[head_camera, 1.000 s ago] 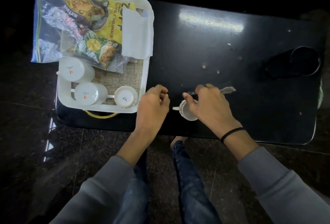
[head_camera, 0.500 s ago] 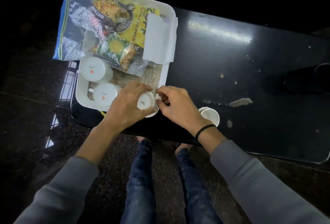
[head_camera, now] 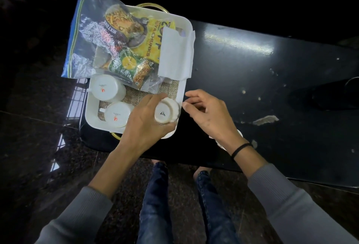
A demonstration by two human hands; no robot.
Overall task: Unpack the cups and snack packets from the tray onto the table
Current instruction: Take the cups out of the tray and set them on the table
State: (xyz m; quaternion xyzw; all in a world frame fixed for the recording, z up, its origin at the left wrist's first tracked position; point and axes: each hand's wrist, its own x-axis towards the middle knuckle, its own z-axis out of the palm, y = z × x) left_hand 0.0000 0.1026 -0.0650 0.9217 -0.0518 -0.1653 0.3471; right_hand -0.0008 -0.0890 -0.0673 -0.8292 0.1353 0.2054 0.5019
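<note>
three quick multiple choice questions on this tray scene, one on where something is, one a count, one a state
1. Where does the zip bag of snack packets lie?
A) on the far end of the tray, hanging over its left side
B) on the table to the right of the tray
C) on the floor

2. How many upturned cups sit in the tray with no hand on them?
A) one
B) two
C) four

3. How is the small cup in the left hand turned?
A) mouth up
B) on its side
C) base up

Answers:
1 A, the bag covers the tray's far left corner and sticks out past it.
2 B, the large cup and the second cup stand base up on the tray's left.
3 C, its stamped base faces the camera.
</note>
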